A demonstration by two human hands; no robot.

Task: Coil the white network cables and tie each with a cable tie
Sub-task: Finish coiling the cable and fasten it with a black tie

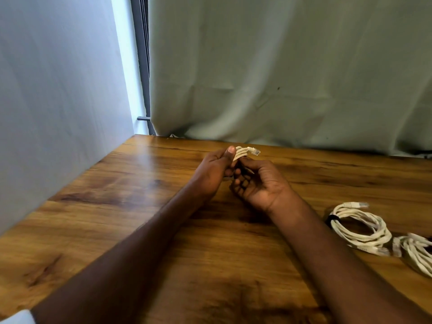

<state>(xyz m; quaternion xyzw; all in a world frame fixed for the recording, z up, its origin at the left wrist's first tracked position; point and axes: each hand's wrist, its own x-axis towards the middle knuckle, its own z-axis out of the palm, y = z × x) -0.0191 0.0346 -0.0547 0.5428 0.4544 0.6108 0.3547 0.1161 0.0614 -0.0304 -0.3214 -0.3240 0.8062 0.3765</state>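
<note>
My left hand [216,170] grips a coiled white network cable [243,152] above the middle of the wooden table [117,206], thumb pressed on the strands; a clear plug sticks out to the right. My right hand [256,183] sits just beside it, fingers curled around something thin and dark by the coil; what it is I cannot tell. Most of the coil is hidden by both hands. On the right lies a coiled white cable [360,228] bound with a black tie [332,218]. Another white coil [417,253] lies at the right edge, partly cut off.
A pale green curtain [280,78] hangs behind the table's far edge. A light wall [58,90] runs along the table's left side. A dark vertical frame [142,54] stands in the back corner.
</note>
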